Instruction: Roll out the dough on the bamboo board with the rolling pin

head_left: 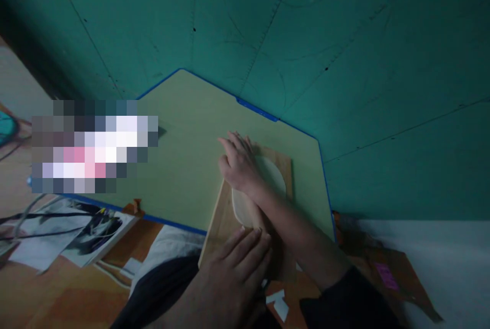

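Green wall (363, 53) backs a tabletop (179, 140) as the right hand (240, 163) and left hand (243, 260), grips unclear, reach over a white slab (274, 173) on a wooden board (219, 224).

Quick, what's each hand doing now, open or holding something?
Left hand: open, fingers stretched out at the pale rod.
Right hand: open, fingers stretched out; what's under its palm is hidden.

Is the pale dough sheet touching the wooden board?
Touching: the head view shows the pale dough sheet lying flat on the wooden board.
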`<state>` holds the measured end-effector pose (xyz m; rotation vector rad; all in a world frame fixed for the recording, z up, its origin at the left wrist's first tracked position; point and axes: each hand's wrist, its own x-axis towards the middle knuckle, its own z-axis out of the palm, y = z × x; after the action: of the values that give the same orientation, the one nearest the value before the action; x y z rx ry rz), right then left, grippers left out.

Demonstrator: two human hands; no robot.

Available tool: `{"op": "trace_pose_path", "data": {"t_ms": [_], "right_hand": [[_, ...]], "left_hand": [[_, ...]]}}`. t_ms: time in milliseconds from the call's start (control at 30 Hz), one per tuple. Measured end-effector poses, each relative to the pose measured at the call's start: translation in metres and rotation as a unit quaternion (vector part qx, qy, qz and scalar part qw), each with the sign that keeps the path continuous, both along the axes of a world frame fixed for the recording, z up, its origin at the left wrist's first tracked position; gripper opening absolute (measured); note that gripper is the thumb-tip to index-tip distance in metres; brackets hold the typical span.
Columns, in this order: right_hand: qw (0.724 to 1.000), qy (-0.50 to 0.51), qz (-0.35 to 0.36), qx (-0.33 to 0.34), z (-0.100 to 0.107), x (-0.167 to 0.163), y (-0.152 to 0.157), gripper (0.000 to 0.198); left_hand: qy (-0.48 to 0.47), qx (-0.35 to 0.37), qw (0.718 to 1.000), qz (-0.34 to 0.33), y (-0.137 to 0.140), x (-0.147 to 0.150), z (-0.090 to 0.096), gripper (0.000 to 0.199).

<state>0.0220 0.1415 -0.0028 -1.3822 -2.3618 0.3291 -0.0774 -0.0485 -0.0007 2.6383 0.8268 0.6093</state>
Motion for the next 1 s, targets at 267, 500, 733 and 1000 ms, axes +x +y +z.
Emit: {"op": "trace_pose_path", "data": {"t_ms": [267,500,733,1000], "right_hand": [[1.000,0.017,0.005,-0.021,0.004,0.066,0.015,0.044],[0.999,-0.008,0.018,-0.038,0.003,0.051,0.000,0.055],[0.999,0.015,0.033,-0.004,0.000,-0.004,-0.008,0.050],[0.988,0.126,-0.085,-0.018,0.009,0.071,-0.050,0.045]], "left_hand": [[0.027,0.078,0.997,-0.012,0.035,0.066,0.013,0.039],[-0.011,0.043,0.999,0.011,0.012,0.031,-0.001,0.056],[0.023,-0.011,0.999,0.020,-0.007,-0.002,-0.003,0.057],[-0.046,-0.032,0.997,-0.047,0.030,0.021,0.025,0.044]]}}
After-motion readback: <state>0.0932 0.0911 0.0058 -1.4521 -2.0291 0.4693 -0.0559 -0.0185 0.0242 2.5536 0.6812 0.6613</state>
